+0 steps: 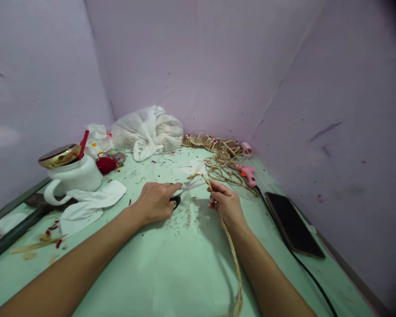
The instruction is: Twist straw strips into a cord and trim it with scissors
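Note:
My left hand [158,200] is closed around the black handles of a pair of scissors [188,188], whose blades point right. Between the fingertips and thumb of my right hand [227,200] runs a braided straw cord [229,240]. Its far end lies just beyond the blade tips, and its long tail hangs down toward the bottom edge of the view. The blades are close to the cord; whether they touch it I cannot tell. Small fibre scraps [185,220] lie scattered on the pale green tabletop [171,268] below the scissors.
Tangled straw cord [224,158] lies at the back right beside a pink glue gun [249,174]. A dark phone [293,224] and a black cable [312,275] are on the right. At left stand a white mug [82,176], a cloth [92,204] and a plastic bag [152,130].

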The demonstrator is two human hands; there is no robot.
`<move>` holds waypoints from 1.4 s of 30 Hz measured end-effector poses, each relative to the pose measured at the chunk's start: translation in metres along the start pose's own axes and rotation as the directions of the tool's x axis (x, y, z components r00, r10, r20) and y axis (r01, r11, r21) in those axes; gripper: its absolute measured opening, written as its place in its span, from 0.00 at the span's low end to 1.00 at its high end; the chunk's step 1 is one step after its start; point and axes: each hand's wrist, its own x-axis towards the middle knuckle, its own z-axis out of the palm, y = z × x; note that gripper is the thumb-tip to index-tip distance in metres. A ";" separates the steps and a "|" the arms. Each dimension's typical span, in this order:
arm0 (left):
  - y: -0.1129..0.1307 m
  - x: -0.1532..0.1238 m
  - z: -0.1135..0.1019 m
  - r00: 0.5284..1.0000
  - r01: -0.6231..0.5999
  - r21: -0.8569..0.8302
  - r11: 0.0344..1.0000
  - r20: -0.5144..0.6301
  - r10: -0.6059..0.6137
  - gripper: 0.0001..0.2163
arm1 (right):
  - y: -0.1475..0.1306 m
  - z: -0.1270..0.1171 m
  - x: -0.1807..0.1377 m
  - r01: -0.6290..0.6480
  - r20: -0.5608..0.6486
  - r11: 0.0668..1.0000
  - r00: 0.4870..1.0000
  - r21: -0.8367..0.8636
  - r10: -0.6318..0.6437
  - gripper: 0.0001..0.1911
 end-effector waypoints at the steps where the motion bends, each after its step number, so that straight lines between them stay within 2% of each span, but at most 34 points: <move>1: 0.000 0.000 0.000 1.000 0.000 0.000 1.000 -0.002 0.000 0.21 | 0.000 0.000 0.000 0.017 -0.007 0.999 1.000 -0.027 -0.017 0.21; 12: -0.002 0.000 0.001 1.000 0.029 -0.015 0.999 -0.008 -0.029 0.21 | 0.002 0.001 -0.002 0.062 -0.003 0.994 0.998 -0.091 -0.062 0.20; 22: -0.002 0.001 -0.007 0.999 0.015 -0.009 1.000 0.043 -0.014 0.17 | 0.002 0.001 -0.001 0.080 -0.009 0.990 0.997 -0.117 -0.082 0.18; 25: -0.003 0.001 -0.006 0.999 0.036 -0.050 0.998 0.023 -0.035 0.19 | 0.002 0.000 -0.002 0.058 0.008 0.996 0.998 -0.071 -0.058 0.18; 31: 0.001 0.001 -0.003 0.986 0.145 -0.140 0.980 -0.058 -0.154 0.19 | -0.001 0.000 0.000 -0.054 0.073 0.997 0.996 0.057 0.050 0.17; 34: 0.002 0.001 -0.002 0.981 0.157 -0.182 0.971 -0.088 -0.175 0.18 | 0.000 -0.001 0.000 -0.062 0.089 0.995 0.995 0.079 0.055 0.20; 37: 0.003 0.002 -0.003 0.976 0.176 -0.210 0.962 -0.093 -0.199 0.17 | 0.000 -0.001 0.000 -0.073 0.108 0.993 0.992 0.088 0.063 0.23; 42: 0.004 0.002 -0.005 0.972 0.212 -0.167 0.963 -0.061 -0.225 0.16 | 0.000 -0.002 0.001 -0.124 0.137 0.988 0.984 0.091 0.111 0.21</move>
